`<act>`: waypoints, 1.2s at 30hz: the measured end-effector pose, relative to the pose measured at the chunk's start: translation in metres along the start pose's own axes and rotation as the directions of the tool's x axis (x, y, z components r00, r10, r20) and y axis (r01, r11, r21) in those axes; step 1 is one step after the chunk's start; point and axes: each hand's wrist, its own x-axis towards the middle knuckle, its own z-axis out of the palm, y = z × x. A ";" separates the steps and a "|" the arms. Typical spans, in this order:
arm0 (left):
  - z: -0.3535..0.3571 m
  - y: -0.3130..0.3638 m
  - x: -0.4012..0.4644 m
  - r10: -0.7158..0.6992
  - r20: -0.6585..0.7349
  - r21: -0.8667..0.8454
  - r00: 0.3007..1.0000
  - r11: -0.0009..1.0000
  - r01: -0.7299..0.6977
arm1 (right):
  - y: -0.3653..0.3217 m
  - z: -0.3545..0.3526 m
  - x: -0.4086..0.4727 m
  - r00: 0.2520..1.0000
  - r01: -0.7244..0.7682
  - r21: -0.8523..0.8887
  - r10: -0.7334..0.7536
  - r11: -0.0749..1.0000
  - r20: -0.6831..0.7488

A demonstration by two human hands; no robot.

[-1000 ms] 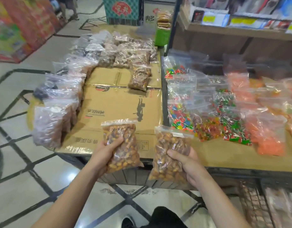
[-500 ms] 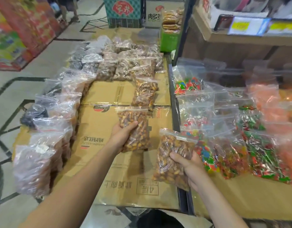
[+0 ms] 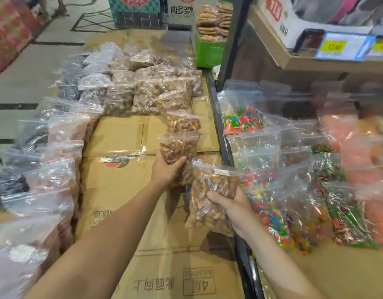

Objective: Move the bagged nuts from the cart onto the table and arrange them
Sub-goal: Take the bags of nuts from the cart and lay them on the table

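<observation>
My left hand (image 3: 167,170) grips a clear zip bag of brown nuts (image 3: 178,147) and holds it low over the cardboard-covered table (image 3: 119,137), just below the last bag in a column of nut bags (image 3: 182,121). My right hand (image 3: 227,203) grips a second bag of brown nuts (image 3: 210,197) by its lower right side, above the table's right edge. Both bags are sealed and upright in my fingers.
Rows of bagged nuts (image 3: 143,91) fill the far end, and pale and dark bags (image 3: 56,152) line the left side. Right of a black rail (image 3: 225,152) lie bags of coloured candy (image 3: 272,190) and orange sweets (image 3: 358,152). A wooden shelf (image 3: 304,61) rises behind.
I have stepped closer to the table. My left hand carried its bag forward and down to the end of the column. My right hand also moved forward with its bag.
</observation>
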 end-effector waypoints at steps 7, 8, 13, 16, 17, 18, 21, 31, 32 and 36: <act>-0.026 -0.007 0.016 -0.020 0.124 0.099 0.992 0.995 0.007 | 0.011 0.043 0.000 0.997 -0.010 -0.008 0.010 1.000 -0.071; -0.032 -0.008 0.017 -0.024 0.154 0.109 0.988 0.994 0.007 | 0.013 0.051 0.001 0.997 -0.019 -0.014 0.018 1.000 -0.076; -0.061 -0.002 0.016 -0.039 0.273 0.142 0.961 0.990 0.000 | 0.020 0.086 0.014 0.989 -0.058 -0.107 0.043 0.993 -0.141; -0.079 -0.004 0.005 0.027 0.269 0.246 0.963 0.965 -0.095 | 0.022 0.101 0.020 0.983 -0.065 -0.183 0.032 0.981 -0.179; -0.086 -0.008 0.000 0.068 0.252 0.330 0.965 0.932 -0.152 | 0.024 0.103 0.020 0.977 -0.045 -0.225 -0.005 0.973 -0.215; -0.093 -0.011 -0.008 0.115 0.238 0.412 0.964 0.887 -0.208 | 0.027 0.105 0.021 0.965 -0.030 -0.286 -0.047 0.958 -0.258; -0.106 -0.020 -0.034 0.226 0.226 0.549 0.947 0.774 -0.316 | 0.032 0.104 0.018 0.938 -0.030 -0.495 -0.146 0.869 -0.313; -0.054 -0.001 -0.138 0.403 0.310 0.786 0.861 0.402 -0.471 | 0.026 0.042 -0.072 0.891 0.131 -0.832 -0.433 0.539 -0.140; -0.043 0.000 -0.149 0.419 0.321 0.788 0.849 0.378 -0.485 | 0.028 0.028 -0.084 0.883 0.136 -0.855 -0.452 0.501 -0.124; 0.011 0.003 -0.193 0.423 0.395 0.773 0.815 0.327 -0.544 | 0.047 -0.036 -0.127 0.852 0.107 -0.903 -0.507 0.417 -0.133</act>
